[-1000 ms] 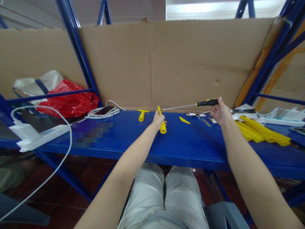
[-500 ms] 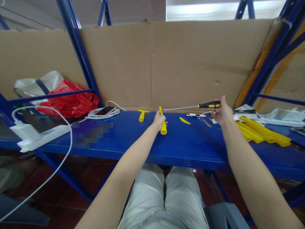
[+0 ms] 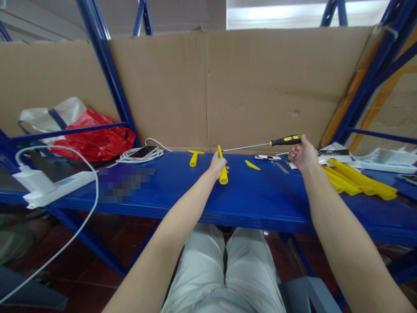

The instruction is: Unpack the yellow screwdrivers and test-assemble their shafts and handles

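Brown cardboard [image 3: 260,87] stands behind a blue desk [image 3: 250,195]. The left grip [image 3: 218,165] is wrapped around a yellow tube-ended piece [image 3: 223,177] over the desk's middle, while the right grip [image 3: 306,155] pinches the handle end of a black-and-yellow screwdriver [image 3: 285,140]. Its shaft runs left to the piece's upper end; I cannot tell whether they touch. Between the grips lies a flat yellow sliver [image 3: 252,164]; left of both, a yellow T-piece [image 3: 193,160]; at right, yellow tubes [image 3: 361,176]
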Available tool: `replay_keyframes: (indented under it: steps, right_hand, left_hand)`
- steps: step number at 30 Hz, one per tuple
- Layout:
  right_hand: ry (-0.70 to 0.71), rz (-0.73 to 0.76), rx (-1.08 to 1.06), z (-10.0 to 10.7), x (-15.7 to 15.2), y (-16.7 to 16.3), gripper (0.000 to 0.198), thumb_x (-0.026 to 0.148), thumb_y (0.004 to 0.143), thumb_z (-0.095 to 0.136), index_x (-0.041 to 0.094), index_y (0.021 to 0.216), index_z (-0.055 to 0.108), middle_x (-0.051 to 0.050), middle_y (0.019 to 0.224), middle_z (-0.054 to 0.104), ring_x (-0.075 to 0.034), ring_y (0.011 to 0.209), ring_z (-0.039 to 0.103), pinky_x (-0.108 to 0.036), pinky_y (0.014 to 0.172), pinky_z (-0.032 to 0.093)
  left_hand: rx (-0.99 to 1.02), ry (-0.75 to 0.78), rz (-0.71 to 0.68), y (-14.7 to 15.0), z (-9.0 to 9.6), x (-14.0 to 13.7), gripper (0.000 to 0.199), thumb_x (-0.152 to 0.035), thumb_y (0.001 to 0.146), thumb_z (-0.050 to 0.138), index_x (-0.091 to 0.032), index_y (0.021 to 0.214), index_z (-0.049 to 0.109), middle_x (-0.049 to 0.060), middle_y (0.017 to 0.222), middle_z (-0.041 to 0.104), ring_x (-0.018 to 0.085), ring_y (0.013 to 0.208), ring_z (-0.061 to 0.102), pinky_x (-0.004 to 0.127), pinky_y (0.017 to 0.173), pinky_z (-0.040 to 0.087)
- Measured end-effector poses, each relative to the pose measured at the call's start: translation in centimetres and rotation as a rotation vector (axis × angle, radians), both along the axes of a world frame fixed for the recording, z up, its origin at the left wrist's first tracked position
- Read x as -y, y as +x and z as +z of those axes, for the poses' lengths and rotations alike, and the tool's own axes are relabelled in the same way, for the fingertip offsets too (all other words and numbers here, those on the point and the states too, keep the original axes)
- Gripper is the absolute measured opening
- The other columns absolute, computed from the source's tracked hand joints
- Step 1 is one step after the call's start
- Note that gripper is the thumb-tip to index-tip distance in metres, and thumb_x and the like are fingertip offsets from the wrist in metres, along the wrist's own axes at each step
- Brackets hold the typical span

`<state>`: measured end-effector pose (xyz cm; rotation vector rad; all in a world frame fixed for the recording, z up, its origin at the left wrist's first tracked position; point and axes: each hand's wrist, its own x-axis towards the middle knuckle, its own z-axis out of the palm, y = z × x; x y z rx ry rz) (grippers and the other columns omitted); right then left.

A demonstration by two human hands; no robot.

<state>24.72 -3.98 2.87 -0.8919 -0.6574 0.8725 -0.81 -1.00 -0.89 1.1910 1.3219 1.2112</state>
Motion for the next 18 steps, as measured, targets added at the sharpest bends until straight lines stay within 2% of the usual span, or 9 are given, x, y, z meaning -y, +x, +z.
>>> replay_keyframes:
  steps: [5, 13, 18]
  right_hand:
    - [-0.015, -0.142, 0.078, -0.5, -0.8, 0.5, 0.031, 0.044, 0.085, 0.054, 0.021, 0.068, 0.042, 0.007, 0.046, 0.043, -0.007, 0.030, 0.036, -0.018, 0.028, 0.026]
    - [-0.057, -0.224, 0.104, -0.4, -0.3, 0.1, 0.018, 0.030, 0.085, 0.052, 0.021, 0.071, 0.044, 0.007, 0.043, 0.041, -0.008, 0.030, 0.037, -0.018, 0.027, 0.026]
    - [-0.056, -0.217, 0.064, -0.2, 0.1, -0.1, 0.027, 0.038, 0.081, 0.060, 0.023, 0.070, 0.040, 0.010, 0.038, 0.033, -0.007, 0.029, 0.034, -0.017, 0.028, 0.026]
  left_hand:
    - [-0.002, -0.004, 0.004, 0.0, 0.0, 0.1, 0.074, 0.001, 0.074, 0.045, -0.026, 0.142, 0.029, 0.008, 0.103, 0.057, 0.005, 0.044, 0.049, 0.020, 0.040, 0.042]
    - [-0.003, 0.000, 0.000, 0.1, 0.2, 0.3, 0.074, 0.002, 0.075, 0.044, -0.025, 0.142, 0.029, 0.010, 0.107, 0.057, 0.004, 0.043, 0.049, 0.020, 0.039, 0.042]
    - [-0.015, 0.000, -0.003, 0.0, 0.1, 0.1, 0.075, 0.001, 0.074, 0.044, -0.025, 0.142, 0.029, 0.009, 0.106, 0.057, 0.005, 0.045, 0.050, 0.020, 0.040, 0.043]
